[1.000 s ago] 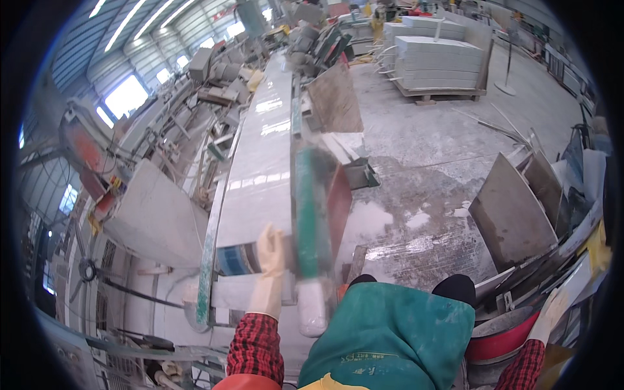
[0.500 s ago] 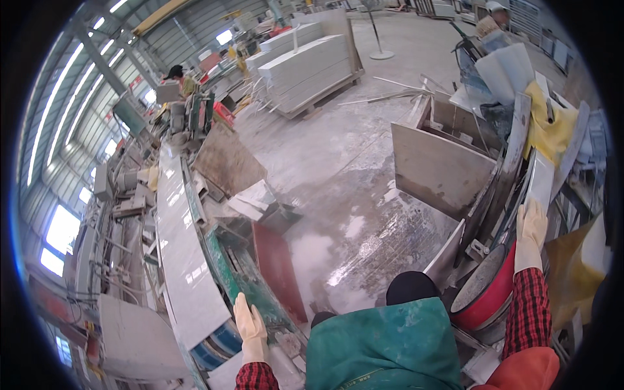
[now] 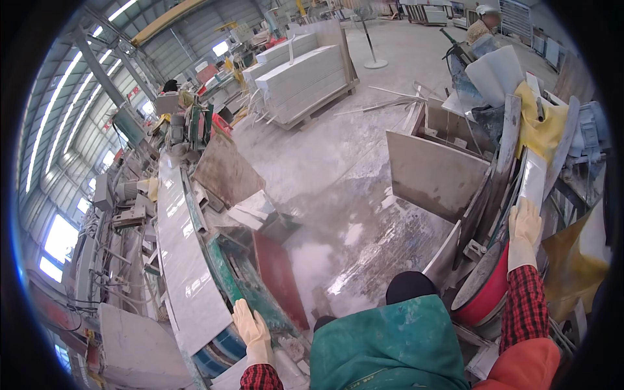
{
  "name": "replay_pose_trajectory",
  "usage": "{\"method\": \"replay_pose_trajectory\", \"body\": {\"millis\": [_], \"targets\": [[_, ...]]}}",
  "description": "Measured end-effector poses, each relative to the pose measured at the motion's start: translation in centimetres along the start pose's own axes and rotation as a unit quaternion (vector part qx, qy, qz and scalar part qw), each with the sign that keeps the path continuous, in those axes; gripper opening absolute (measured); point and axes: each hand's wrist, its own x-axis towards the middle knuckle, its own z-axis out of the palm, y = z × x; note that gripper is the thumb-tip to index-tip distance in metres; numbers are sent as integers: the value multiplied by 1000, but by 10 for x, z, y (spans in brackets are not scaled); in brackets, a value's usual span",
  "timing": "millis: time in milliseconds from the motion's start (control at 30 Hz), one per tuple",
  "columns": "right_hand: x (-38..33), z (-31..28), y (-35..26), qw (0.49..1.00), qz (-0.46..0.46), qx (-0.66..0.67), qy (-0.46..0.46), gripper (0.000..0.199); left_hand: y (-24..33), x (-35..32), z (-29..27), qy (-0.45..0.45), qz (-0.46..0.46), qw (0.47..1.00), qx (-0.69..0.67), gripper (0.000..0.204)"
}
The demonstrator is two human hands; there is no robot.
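Observation:
My left hand [image 3: 253, 333], in a cream rubber glove, has its fingers stretched out. It lies at the green frame edge, beside the near end of a long, glossy pale slab [image 3: 188, 279] on a conveyor with blue rollers [image 3: 221, 351]. On my right, a narrow pale stone strip [image 3: 533, 177] runs away from me along a second machine. My right hand [image 3: 524, 233], gloved alike, lies flat with fingers extended at the near end of that strip. Just below it is a red-rimmed wheel or drum [image 3: 484, 289]. Whether the right fingertips press on the strip is hard to tell.
Boards [image 3: 435, 172] lean in the middle right, and a reddish panel [image 3: 276, 276] stands by the left conveyor. The floor [image 3: 364, 253] between looks wet. Stacked slabs [image 3: 302, 81] sit on a pallet farther off. One person [image 3: 484, 29] is at the far right, another at the far left.
The view has shifted slightly. Both my hands keep nearly the same places beside the slab and the strip. The person at the far left appears lower behind the machine.

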Motion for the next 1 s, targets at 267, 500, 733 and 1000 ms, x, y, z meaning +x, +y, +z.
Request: {"method": "replay_pose_trajectory", "body": {"millis": [267,500,733,1000], "targets": [[-10,-6,-7,1000,30,6,-9,41,-2,0,3,-16,-17,999,-36,53],[-16,-2,-3,1000,14,19,14,43,-1,-2,1,4,1,999,-45,52],[-21,-10,-7,999,16,29,0,41,-5,-1,3,8,12,999,-42,51],[-28,-9,-7,1000,13,18,7,42,-15,-2,11,11,13,999,-28,49]]}}
